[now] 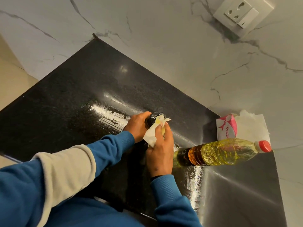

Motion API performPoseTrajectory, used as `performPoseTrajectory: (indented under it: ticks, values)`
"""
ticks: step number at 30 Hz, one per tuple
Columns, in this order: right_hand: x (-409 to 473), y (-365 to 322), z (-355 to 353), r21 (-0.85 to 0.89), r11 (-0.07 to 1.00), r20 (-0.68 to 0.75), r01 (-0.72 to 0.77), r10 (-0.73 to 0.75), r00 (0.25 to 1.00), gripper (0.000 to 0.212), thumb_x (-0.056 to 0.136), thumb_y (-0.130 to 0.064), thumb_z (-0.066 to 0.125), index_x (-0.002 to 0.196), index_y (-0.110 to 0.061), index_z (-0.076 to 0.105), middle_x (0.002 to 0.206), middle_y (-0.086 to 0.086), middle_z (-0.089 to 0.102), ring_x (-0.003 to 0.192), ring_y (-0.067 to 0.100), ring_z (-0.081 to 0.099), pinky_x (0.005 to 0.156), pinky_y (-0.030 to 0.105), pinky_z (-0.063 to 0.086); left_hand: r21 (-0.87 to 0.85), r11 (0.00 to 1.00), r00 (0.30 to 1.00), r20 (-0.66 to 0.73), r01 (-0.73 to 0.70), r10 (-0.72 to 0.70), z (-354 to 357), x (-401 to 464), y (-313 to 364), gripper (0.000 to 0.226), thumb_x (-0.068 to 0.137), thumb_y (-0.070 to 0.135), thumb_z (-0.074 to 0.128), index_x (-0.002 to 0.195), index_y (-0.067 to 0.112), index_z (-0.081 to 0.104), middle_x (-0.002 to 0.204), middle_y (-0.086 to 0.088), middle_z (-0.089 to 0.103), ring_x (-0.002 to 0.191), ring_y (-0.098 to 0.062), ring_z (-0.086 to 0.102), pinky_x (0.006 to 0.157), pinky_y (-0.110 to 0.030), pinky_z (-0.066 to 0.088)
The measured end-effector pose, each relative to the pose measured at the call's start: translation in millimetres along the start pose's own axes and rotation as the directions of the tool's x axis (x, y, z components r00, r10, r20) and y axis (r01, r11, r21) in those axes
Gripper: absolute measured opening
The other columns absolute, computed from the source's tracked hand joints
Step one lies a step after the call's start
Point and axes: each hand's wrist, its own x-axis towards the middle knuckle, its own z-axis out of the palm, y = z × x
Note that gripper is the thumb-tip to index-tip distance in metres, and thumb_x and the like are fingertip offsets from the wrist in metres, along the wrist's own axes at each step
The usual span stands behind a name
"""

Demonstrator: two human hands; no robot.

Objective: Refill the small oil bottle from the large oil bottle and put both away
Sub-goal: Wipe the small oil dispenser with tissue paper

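The small oil bottle is dark with a black cap and stands on the black counter. My left hand grips it just under the cap. My right hand holds a crumpled white tissue, stained yellow with oil, against the bottle's side; the lower part of the bottle is hidden behind both hands. The large oil bottle, clear plastic with yellow oil and a red cap, stands to the right of my hands and is capped.
A pink-and-white tissue pack with loose white tissues sits against the marble wall behind the large bottle. A wall socket is at the top right. Oily smears shine on the counter.
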Motion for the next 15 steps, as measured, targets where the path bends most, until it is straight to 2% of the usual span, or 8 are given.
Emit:
performPoseTrajectory:
  ticks: [1, 3, 4, 5, 7, 9, 12, 15]
  values:
    - [0.3, 4.0, -2.0, -0.014, 1.0, -0.011, 0.015, -0.016, 1.0, 0.063, 0.087, -0.003, 0.056, 0.148, -0.012, 0.039, 0.155, 0.014, 0.028, 0.14, 0.032, 0.036, 0.11, 0.043, 0.042, 0.027, 0.999, 1.0, 0.018, -0.024, 0.024, -1.2, 0.5, 0.7, 0.027, 0.08, 0.046, 0.071, 0.102, 0.033, 0.063, 0.094, 0.001, 0.068, 0.092, -0.026, 0.065, 0.075, -0.036, 0.051]
    - [2.4, 12.5, -4.9, -0.04, 0.998, -0.035, 0.055, -0.057, 0.998, 0.061, 0.087, -0.009, 0.062, 0.145, -0.018, 0.045, 0.147, 0.011, 0.037, 0.127, 0.031, 0.048, 0.096, 0.043, 0.052, 0.004, 0.996, 0.992, 0.086, -0.093, 0.092, -9.1, -0.6, 2.6, 0.058, 0.079, 0.033, 0.08, 0.131, 0.026, 0.056, 0.125, -0.001, 0.065, 0.119, -0.022, 0.059, 0.096, -0.034, 0.047]
    - [3.9, 15.8, -6.6, -0.053, 0.996, -0.04, 0.07, -0.072, 0.997, 0.061, 0.086, -0.011, 0.064, 0.144, -0.02, 0.047, 0.143, 0.011, 0.04, 0.122, 0.03, 0.052, 0.091, 0.042, 0.054, -0.055, 0.991, 0.985, 0.117, -0.121, 0.126, -14.5, -1.5, 3.4, 0.075, 0.076, 0.034, 0.082, 0.142, 0.029, 0.047, 0.137, 0.003, 0.058, 0.129, -0.015, 0.054, 0.104, -0.032, 0.044]
    - [5.3, 18.7, -8.4, -0.061, 0.995, -0.044, 0.08, -0.083, 0.996, 0.061, 0.085, -0.012, 0.066, 0.143, -0.022, 0.049, 0.139, 0.011, 0.043, 0.117, 0.03, 0.055, 0.086, 0.041, 0.055, -0.108, 0.981, 0.976, 0.128, -0.161, 0.174, -19.4, -2.1, 4.9, 0.084, 0.073, 0.037, 0.082, 0.146, 0.033, 0.041, 0.143, 0.007, 0.054, 0.133, -0.008, 0.05, 0.108, -0.03, 0.041]
    - [7.5, 22.7, -11.6, -0.077, 0.99, -0.061, 0.12, -0.124, 0.99, 0.06, 0.083, -0.012, 0.067, 0.141, -0.023, 0.052, 0.131, 0.011, 0.047, 0.11, 0.029, 0.058, 0.077, 0.04, 0.056, -0.14, 0.959, 0.956, 0.128, -0.246, 0.264, -24.5, -0.5, 6.7, 0.075, 0.077, 0.042, 0.076, 0.145, 0.032, 0.047, 0.142, 0.009, 0.055, 0.132, -0.004, 0.05, 0.109, -0.029, 0.042]
    - [9.0, 20.2, -15.1, -0.119, 0.98, -0.065, 0.16, -0.169, 0.984, 0.056, 0.085, -0.018, 0.059, 0.14, -0.024, 0.053, 0.123, 0.01, 0.049, 0.103, 0.028, 0.057, 0.069, 0.038, 0.056, -0.11, 0.946, 0.942, 0.106, -0.306, 0.317, -24.8, 1.9, 7.8, 0.06, 0.082, 0.042, 0.069, 0.138, 0.021, 0.058, 0.137, 0.005, 0.06, 0.128, -0.008, 0.055, 0.108, -0.034, 0.046]
    - [12.2, 11.0, -18.3, -0.185, 0.968, -0.048, 0.17, -0.182, 0.982, 0.057, 0.083, -0.032, 0.043, 0.138, -0.026, 0.054, 0.113, 0.008, 0.047, 0.095, 0.026, 0.055, 0.059, 0.036, 0.053, -0.113, 0.945, 0.947, 0.064, -0.306, 0.314, -23.1, 1.7, 8.5, 0.055, 0.084, 0.041, 0.065, 0.131, 0.014, 0.065, 0.133, -0.001, 0.064, 0.124, -0.011, 0.059, 0.107, -0.036, 0.047]
    - [21.0, 5.0, -19.6, -0.286, 0.941, 0.004, 0.18, -0.187, 0.982, 0.063, 0.081, -0.015, 0.059, 0.141, -0.03, 0.05, 0.109, 0.008, 0.044, 0.094, 0.026, 0.052, 0.057, 0.032, 0.046, -0.16, 0.957, 0.968, 0.035, -0.242, 0.25, -24.0, 0.5, 13.0, 0.046, 0.079, 0.03, 0.07, 0.123, 0.018, 0.071, 0.127, 0.002, 0.068, 0.118, -0.008, 0.063, 0.105, -0.035, 0.049]
